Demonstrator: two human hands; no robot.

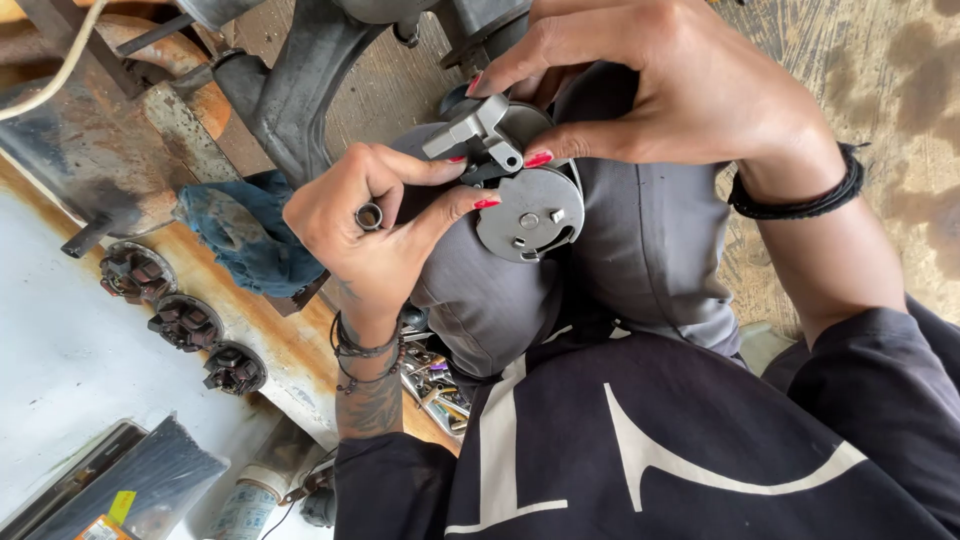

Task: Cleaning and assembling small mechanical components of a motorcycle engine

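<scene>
A round grey metal part (528,215) with a slotted face rests on my grey-trousered knee (640,240). A grey angular bracket (470,125) sits at its top edge. My right hand (680,85) comes from above and pinches the bracket between thumb and fingers. My left hand (365,235) is at the left, its thumb and forefinger tips touching the joint between bracket and round part. A small metal sleeve (369,216) is tucked in the left hand's curled fingers.
A crumpled blue rag (245,230) lies on the rusty bench edge (280,340). Three round dark wound parts (186,322) stand in a row on the white bench top. A grey machine arm (300,80) is above. A tray of small tools (440,390) sits below my knee.
</scene>
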